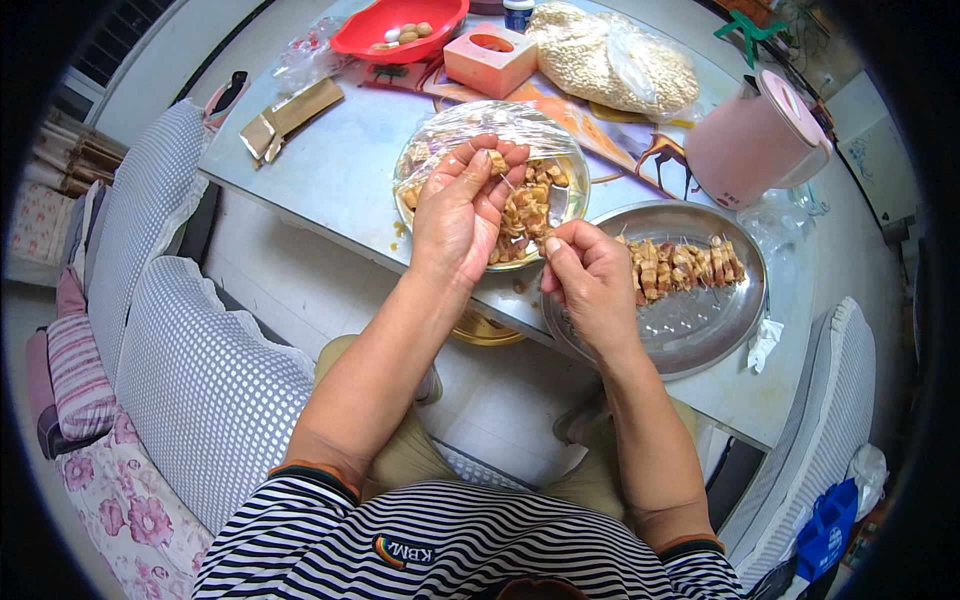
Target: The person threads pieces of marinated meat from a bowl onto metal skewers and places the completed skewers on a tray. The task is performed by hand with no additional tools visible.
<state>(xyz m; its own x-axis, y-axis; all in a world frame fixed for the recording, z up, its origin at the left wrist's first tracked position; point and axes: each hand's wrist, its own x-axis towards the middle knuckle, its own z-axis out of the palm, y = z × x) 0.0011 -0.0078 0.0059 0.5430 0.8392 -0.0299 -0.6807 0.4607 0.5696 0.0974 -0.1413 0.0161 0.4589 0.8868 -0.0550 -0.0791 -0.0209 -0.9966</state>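
Observation:
My left hand (469, 202) is raised over a bowl (582, 206) of cut, marinated meat pieces (527, 208), partly covered with crumpled cling film (480, 120). Between its thumb and fingers is a small piece of meat (496, 163) with a thin pale stick poking out. My right hand (589, 277) is at the bowl's lower right rim, thumb and index finger pinched on a small bit of meat (545, 244). To the right, an oval metal tray (697, 341) holds a row of skewered meat (686, 266) and loose toothpick-like sticks (664, 328).
A pink kettle (754, 142) stands right of the bowl. Behind are a bag of peanuts (615, 60), a pink tissue box (491, 60) and a red basin (401, 30). Torn cardboard (292, 120) lies left. Crumpled tissue (765, 345) rests beside the tray. A cushioned sofa (217, 382) flanks the table.

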